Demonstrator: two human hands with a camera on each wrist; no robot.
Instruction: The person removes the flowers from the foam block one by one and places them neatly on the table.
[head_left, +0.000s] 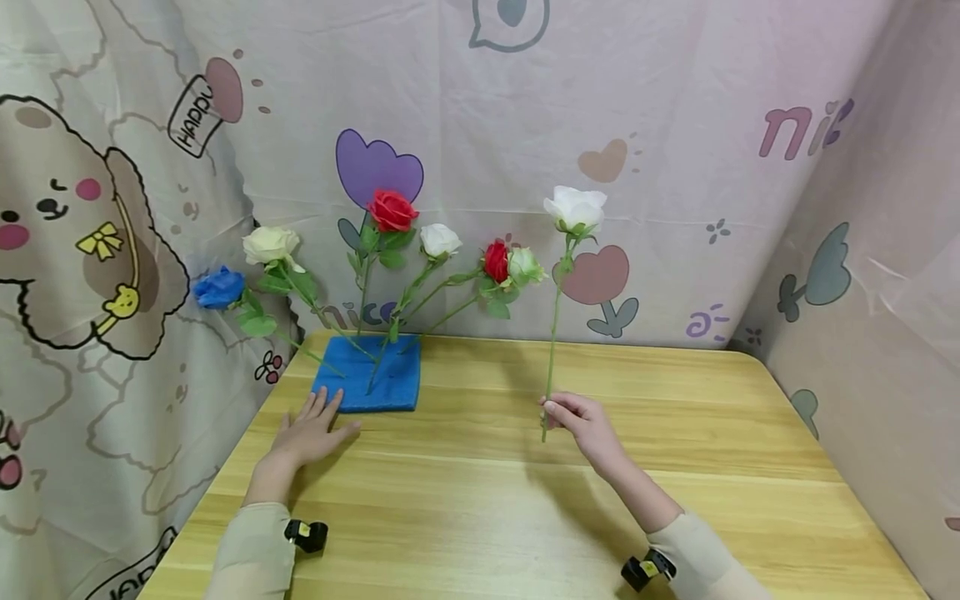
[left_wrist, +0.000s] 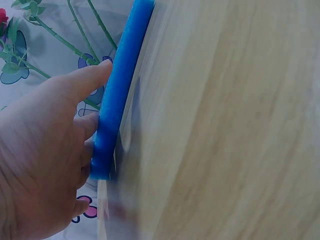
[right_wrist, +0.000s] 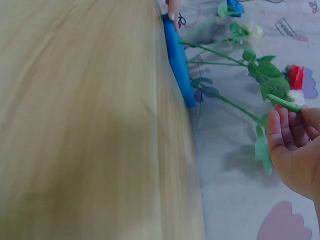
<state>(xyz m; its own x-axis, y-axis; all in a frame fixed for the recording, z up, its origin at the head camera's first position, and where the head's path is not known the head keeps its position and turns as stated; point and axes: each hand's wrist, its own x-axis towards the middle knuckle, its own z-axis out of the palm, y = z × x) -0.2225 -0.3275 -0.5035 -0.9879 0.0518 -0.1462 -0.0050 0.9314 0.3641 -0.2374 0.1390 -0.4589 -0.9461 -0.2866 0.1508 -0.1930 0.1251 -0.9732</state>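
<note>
My right hand (head_left: 590, 427) pinches the lower stem of a white rose (head_left: 576, 208), held upright over the table with its bloom at the top. The cut stem end (right_wrist: 282, 103) sticks out past the fingers in the right wrist view. My left hand (head_left: 306, 439) rests its fingertips on the near left corner of a blue foam block (head_left: 390, 398), fingers spread and fairly straight. In the block stand a blue rose (head_left: 219, 288), a cream rose (head_left: 272, 246), a tall red rose (head_left: 392, 210), a white rose (head_left: 440, 240) and, leaning right, a red bloom (head_left: 497, 261) beside a pale green one (head_left: 526, 266).
The wooden table (head_left: 465, 508) carries the block at its back left. A patterned curtain (head_left: 675, 275) hangs right behind the back edge, with more curtain along the left and right sides. Several stems lean outward from the block.
</note>
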